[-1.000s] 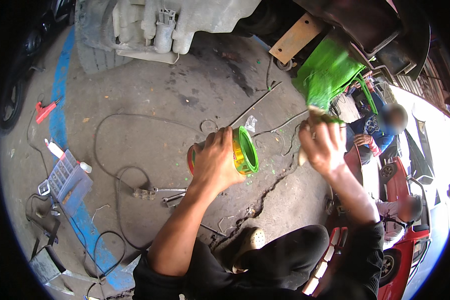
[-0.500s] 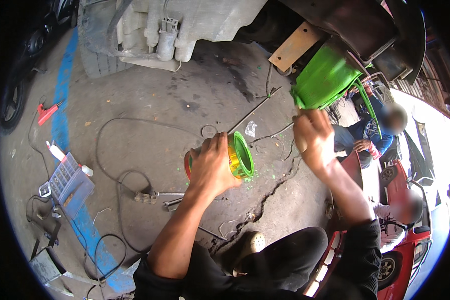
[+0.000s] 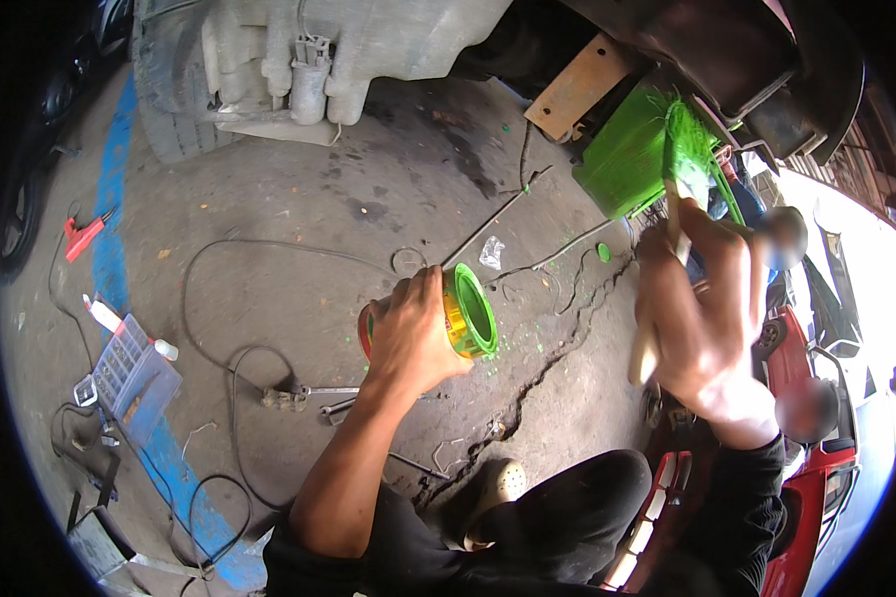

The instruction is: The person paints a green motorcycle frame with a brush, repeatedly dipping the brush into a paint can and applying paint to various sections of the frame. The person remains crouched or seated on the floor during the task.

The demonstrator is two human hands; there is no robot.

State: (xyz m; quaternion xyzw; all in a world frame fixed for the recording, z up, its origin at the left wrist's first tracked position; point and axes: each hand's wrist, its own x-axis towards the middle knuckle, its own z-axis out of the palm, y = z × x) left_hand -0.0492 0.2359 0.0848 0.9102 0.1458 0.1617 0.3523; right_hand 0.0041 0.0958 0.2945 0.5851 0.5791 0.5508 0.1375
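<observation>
My left hand (image 3: 408, 333) is wrapped round a paint can (image 3: 457, 320), which is tilted with its green-coated mouth to the right. In my right hand (image 3: 702, 318) is a paintbrush (image 3: 675, 189), gripped by its pale wooden handle. The brush's bristles are loaded with green and lie up against a bright green painted metal part (image 3: 622, 149) under the vehicle at the upper right. Whether the bristles touch its surface I cannot tell. Beside that part is a tan plate with holes (image 3: 579, 85).
A grey vehicle underside (image 3: 368, 50) hangs overhead. On the floor lie a compartment box (image 3: 134, 368), a red gun-shaped tool (image 3: 85, 237), wrenches (image 3: 334, 390) and loose cables (image 3: 234, 398). Two people and a red vehicle (image 3: 801, 398) are at the right.
My right hand has moved right and nearer the camera, and the brush now shows clearly with its bristles pointing up. The left hand still holds the can in nearly the same place.
</observation>
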